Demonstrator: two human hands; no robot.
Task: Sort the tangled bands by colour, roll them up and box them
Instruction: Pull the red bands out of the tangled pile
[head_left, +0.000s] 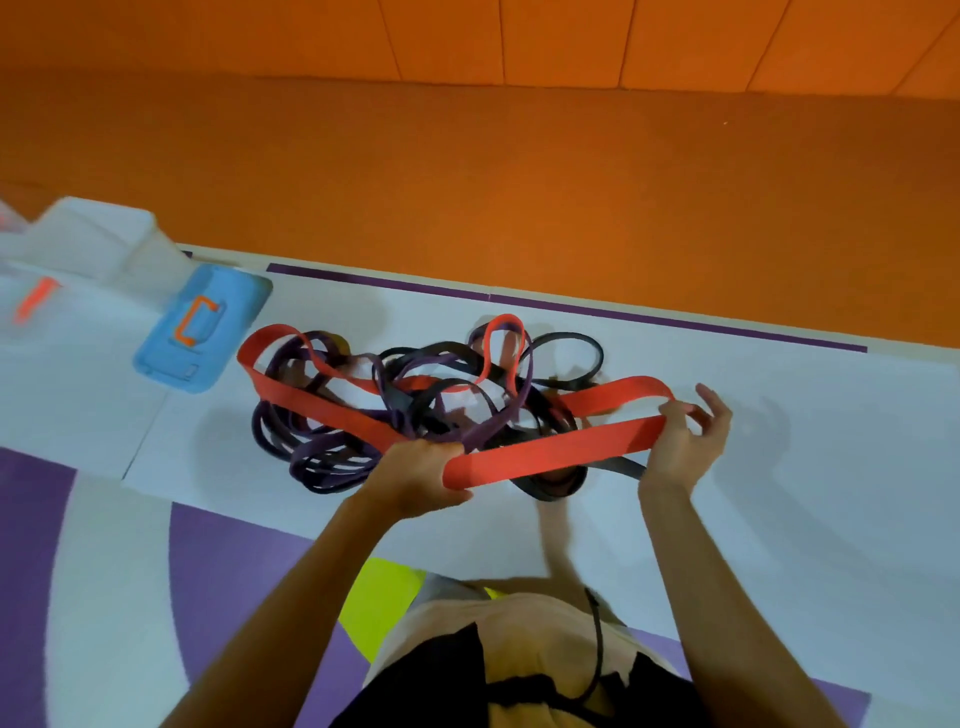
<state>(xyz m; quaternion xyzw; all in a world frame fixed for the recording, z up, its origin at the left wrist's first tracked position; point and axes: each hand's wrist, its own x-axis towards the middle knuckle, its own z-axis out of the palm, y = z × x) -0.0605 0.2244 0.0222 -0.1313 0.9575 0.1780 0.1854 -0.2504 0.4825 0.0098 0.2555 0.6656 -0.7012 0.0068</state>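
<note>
While the tangled heap of purple and black rubber bands (332, 457) lies on the white table (805, 467), the left hand (415, 473) and the right hand (680, 441) each grip a wide flat red rubber band (545, 454) over it.

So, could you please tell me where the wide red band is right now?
In the head view, the wide red band is held between the left hand and right hand, its far part running through the purple-and-black tangle mid-table.
</note>
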